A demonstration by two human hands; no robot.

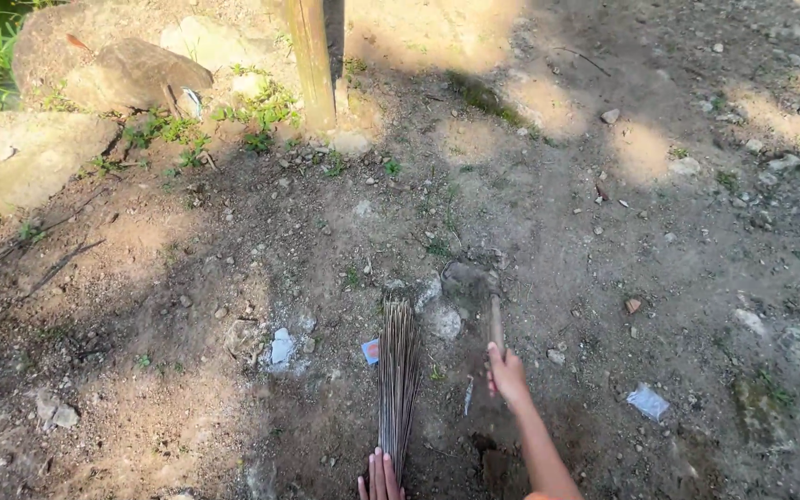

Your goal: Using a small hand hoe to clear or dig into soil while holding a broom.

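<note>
Outdoors, your left hand (381,476) grips the stick broom (399,370) low for sweeping reach, while your right hand (506,373) closes around the hoe handle (495,321), blade grounded.

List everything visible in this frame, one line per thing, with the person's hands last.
stick broom: one, grey-brown bundle, lower centre on the dirt
hoe: one, brown handle, dusty head, centre, right of the broom
wooden post: one, brown, top centre
rocks: several, tan, top left
litter scraps: a few, white and blue, scattered over the lower ground
weeds: green patches by the rocks and post
left hand: one, bottom edge, fingers on the broom's near end
right hand: one, gripping the hoe handle
</note>
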